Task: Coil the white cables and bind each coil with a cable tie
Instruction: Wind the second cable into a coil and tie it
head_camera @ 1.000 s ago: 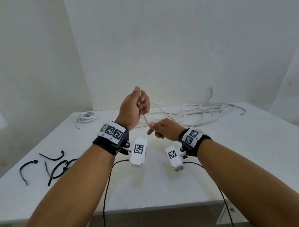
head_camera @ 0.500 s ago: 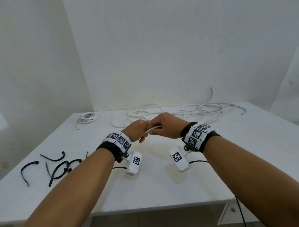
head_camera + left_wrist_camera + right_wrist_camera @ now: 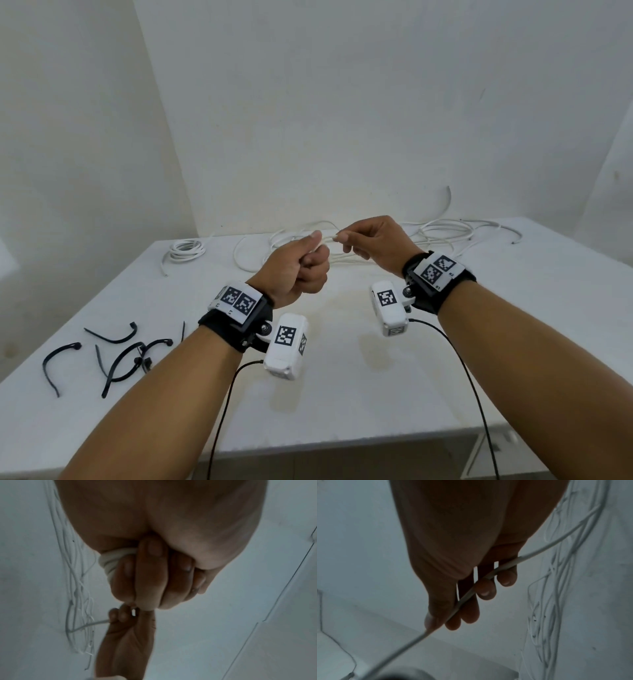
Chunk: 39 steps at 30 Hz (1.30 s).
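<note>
White table (image 3: 342, 394) — thin round cable (image 3: 327, 238)

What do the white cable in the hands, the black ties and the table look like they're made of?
Cable: probably a plastic-sheathed wire; smooth, matte white, bends into soft loops.
Ties: likely black plastic or rubber; thin strips that keep a curl, with knobbed ends.
Table: a smooth white top, perhaps laminate or painted board; faint yellowish stains, too plain to tell.

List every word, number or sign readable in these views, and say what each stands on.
"R2" and "R1", tiny and uncertain: on the right wristband, beside its square codes.
Left wristband: tiny marks under its codes, too small to read.
Camera housings: black-and-white square codes only, no letters.
Both wrist views: no text.
</note>
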Available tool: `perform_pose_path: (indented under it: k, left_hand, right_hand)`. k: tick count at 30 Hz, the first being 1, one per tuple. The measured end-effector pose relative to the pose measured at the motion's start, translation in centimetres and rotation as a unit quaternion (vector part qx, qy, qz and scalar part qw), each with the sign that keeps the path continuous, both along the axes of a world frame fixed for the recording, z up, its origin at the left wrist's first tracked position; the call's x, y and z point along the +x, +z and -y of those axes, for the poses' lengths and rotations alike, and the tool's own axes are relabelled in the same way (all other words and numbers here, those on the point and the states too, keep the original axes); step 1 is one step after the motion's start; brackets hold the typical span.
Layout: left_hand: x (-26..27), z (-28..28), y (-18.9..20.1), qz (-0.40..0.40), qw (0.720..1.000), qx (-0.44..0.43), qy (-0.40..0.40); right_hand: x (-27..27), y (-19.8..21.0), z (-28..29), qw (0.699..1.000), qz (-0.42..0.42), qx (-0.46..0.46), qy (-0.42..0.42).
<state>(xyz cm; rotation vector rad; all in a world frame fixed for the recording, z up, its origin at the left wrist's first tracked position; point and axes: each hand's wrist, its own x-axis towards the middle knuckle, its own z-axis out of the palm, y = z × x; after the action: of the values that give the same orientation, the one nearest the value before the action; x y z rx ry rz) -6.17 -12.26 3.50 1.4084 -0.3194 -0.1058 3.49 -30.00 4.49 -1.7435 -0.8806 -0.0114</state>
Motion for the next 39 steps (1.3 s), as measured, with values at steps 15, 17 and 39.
perform_pose_path:
  k: [15, 17, 39]
  left_hand:
    - [2.7, -0.7, 2.9, 0.16, 0.949, 0.102, 0.25]
    - [3.1, -1.5, 1.9, 0.153, 0.925, 0.217, 0.272]
    - [0.6, -0.1, -0.1, -0.061, 0.964, 0.259, 0.026]
  right_hand:
    - [-3.3, -3.2, -3.9, 0.967, 0.085, -0.239, 0.028]
    - [-3.3, -3.1, -3.9, 0.954, 0.132, -0.268, 0.021]
    - [-1.2, 1.6, 0.1, 0.99, 0.101, -0.097, 0.02]
